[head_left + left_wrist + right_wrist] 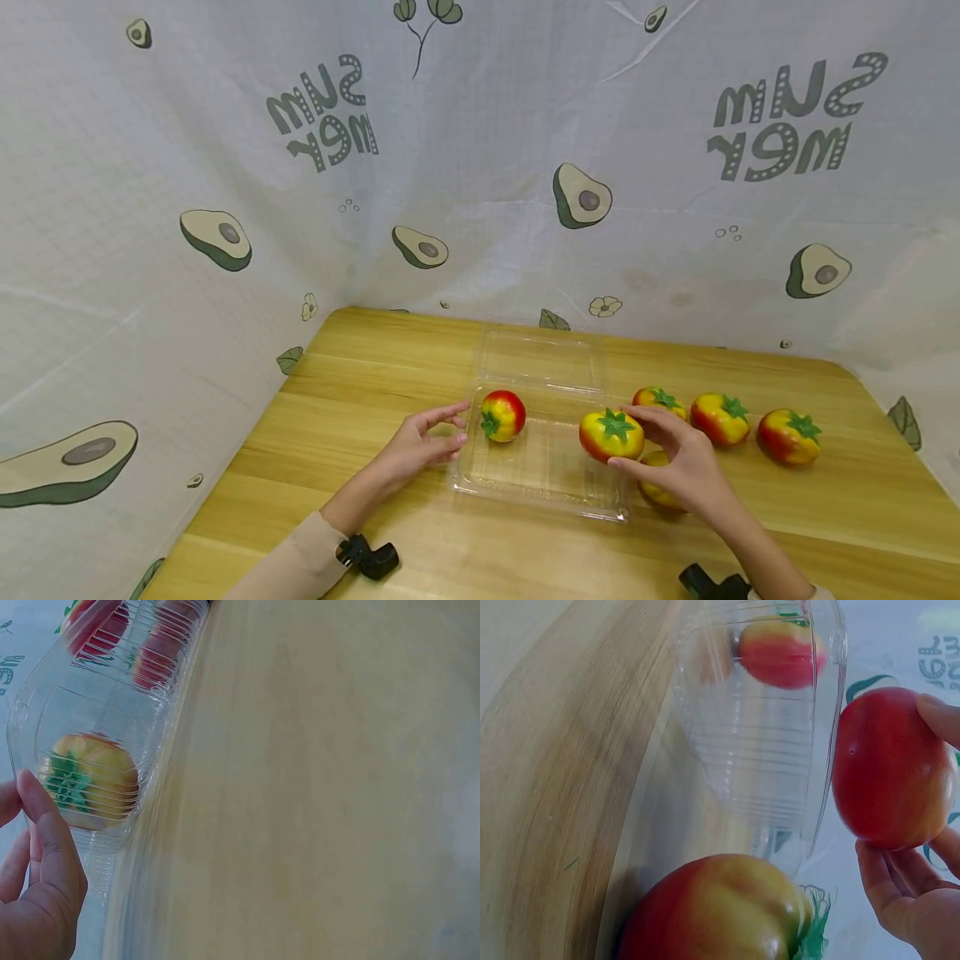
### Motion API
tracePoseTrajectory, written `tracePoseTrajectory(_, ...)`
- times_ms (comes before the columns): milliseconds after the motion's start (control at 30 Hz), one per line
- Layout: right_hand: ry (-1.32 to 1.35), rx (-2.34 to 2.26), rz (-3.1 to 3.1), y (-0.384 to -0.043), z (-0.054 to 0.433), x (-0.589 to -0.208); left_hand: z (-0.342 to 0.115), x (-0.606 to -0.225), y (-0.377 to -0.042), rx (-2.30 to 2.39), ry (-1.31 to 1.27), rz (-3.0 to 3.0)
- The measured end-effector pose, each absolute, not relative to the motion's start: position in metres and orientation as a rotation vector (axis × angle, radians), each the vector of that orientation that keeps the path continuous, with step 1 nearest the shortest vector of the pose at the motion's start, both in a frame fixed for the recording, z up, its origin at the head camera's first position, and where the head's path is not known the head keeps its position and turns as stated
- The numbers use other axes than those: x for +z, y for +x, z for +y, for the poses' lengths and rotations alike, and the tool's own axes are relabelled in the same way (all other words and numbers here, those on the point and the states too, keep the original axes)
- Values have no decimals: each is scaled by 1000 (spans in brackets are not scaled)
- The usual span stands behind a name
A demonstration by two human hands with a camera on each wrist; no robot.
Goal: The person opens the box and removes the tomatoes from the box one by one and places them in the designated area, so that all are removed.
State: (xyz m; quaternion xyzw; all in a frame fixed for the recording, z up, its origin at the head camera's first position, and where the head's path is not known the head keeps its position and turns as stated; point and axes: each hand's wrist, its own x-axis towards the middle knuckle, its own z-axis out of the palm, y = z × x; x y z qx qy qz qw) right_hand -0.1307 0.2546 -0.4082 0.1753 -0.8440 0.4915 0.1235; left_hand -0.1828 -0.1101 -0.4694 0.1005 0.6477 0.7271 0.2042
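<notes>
My right hand [686, 462] pinches a red-and-yellow tomato [611, 435] with a green leafy top between thumb and fingers. It is held over the right side of a clear plastic clamshell box [525, 493]; in the right wrist view, this held tomato [894, 769] is beside the box's rim. Another tomato [503, 416] lies inside the box at the left, tilted with its green top to the side. At the box's left rim is my left hand [420, 443], thumb and fingers spread, fingertips at the edge; whether they press it is unclear.
The box's lid [540, 358] lies folded back toward the curtain. Right of the box, several tomatoes, including one [720, 419] and another [789, 437], rest on the wooden table [360, 367]. One tomato [660, 487] is partly hidden under my right hand. A printed curtain [487, 167] borders the table.
</notes>
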Motion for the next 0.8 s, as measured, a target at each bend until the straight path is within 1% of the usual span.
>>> tracePoseTrajectory(133, 464, 1424, -2483, -128, 259, -408, -110, -470, -183, 2025, 282, 1808)
tracePoseTrajectory(633, 428, 1410, -2445, -124, 283, -412, -111, -471, -182, 2024, 291, 1825)
tracePoseTrajectory(800, 368, 1392, -2483, -121, 290, -413, -111, -473, -183, 2024, 282, 1830)
